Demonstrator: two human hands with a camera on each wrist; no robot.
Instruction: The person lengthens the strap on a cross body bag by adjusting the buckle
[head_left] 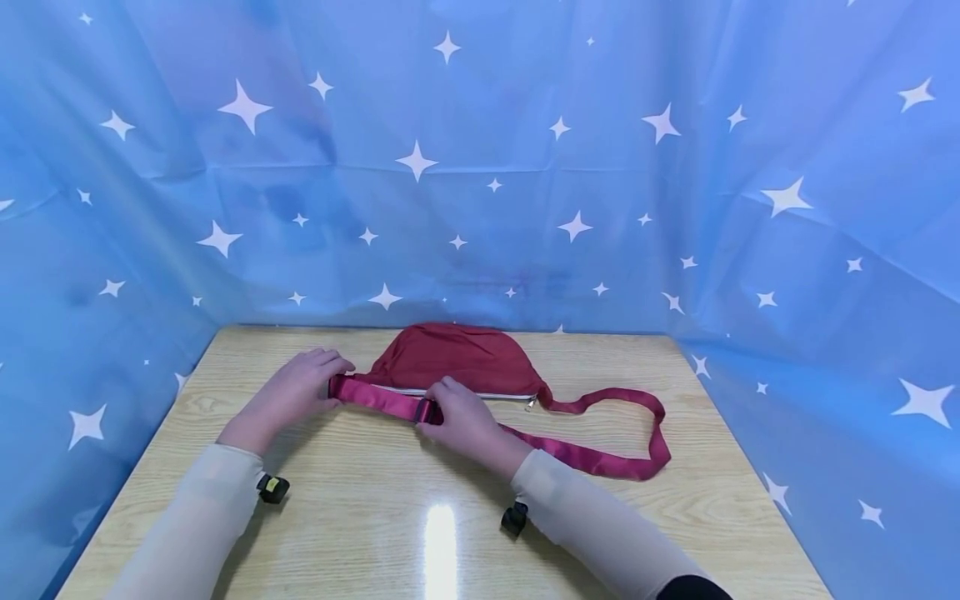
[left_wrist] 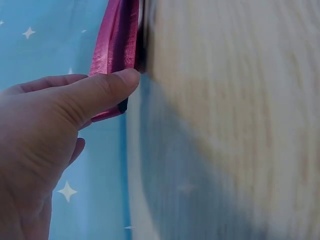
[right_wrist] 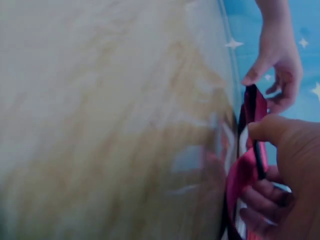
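Note:
A dark red waist bag [head_left: 457, 358] lies at the far side of the table, its pale zipper edge facing me. Its magenta strap [head_left: 378, 399] runs along the front of the bag and loops out to the right. With thumb and fingers, my left hand [head_left: 300, 387] pinches the strap's left end, where a dark buckle piece partly shows; the left wrist view shows the thumb over the strap [left_wrist: 114, 42]. My right hand [head_left: 467, 417] grips the strap at a black slide adjuster [head_left: 423, 410], also seen in the right wrist view as a dark bar [right_wrist: 259, 160].
The light wood table [head_left: 360, 517] has a bright glare patch near its front. Blue star-patterned cloth [head_left: 495, 167] hangs behind and on both sides. The strap's loose loop [head_left: 656, 425] lies on the right of the tabletop.

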